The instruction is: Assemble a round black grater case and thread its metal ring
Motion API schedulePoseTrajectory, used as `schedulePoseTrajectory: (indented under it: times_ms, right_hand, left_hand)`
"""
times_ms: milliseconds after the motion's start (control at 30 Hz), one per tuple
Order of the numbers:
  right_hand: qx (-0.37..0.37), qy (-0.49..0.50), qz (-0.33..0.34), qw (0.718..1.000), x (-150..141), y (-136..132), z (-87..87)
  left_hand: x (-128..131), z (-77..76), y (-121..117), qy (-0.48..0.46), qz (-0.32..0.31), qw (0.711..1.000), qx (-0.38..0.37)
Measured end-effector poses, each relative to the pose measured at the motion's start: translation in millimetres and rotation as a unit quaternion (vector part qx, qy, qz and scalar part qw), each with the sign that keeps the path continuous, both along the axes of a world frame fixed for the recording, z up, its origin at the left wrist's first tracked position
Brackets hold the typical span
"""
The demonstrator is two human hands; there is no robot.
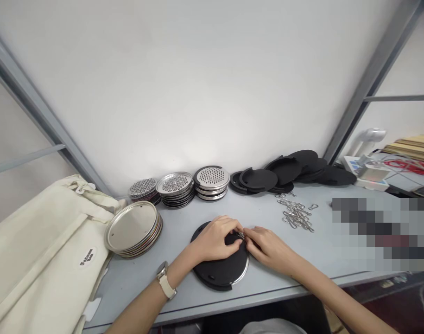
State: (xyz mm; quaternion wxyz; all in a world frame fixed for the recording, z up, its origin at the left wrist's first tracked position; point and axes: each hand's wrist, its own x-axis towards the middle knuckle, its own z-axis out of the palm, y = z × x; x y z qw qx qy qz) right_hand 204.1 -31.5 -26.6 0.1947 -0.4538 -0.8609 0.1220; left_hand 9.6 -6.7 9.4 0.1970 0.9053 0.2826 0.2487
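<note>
A round black disc (220, 270) with a silver edge along its right side lies flat near the table's front. Over its upper part, my left hand (217, 240) is closed, thumb and fingers pinching a small metal snap hook (240, 235) at the disc's upper right rim. My right hand (269, 248) meets it from the right, its fingertips pressed together on the same hook. The fingers partly hide the hook, so I cannot tell whether it passes through the disc. More snap hooks (297, 214) lie in a loose pile to the right.
Stacked silver plates (131, 227) stand at the left beside a cream cloth bag (41, 250). Along the wall are stacks of grater discs (175, 185), perforated discs (212, 178) and black round holders (258, 180). A white device (366, 174) sits far right, near a blurred patch.
</note>
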Motion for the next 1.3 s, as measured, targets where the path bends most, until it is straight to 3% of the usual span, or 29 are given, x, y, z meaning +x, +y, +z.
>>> schedulePoseTrajectory:
  times_ms: [833,1300]
  right_hand:
    - [-0.009,0.013,-0.009,1.0,-0.3,1.5,-6.1]
    - [-0.008,0.02,0.019,1.0,1.0,-1.5,0.5]
  left_hand:
    - [-0.9,-3.2,1.6,-0.005,0.003,1.0,0.004]
    - [-0.4,-2.8,1.4,-0.009,-0.012,1.0,0.004]
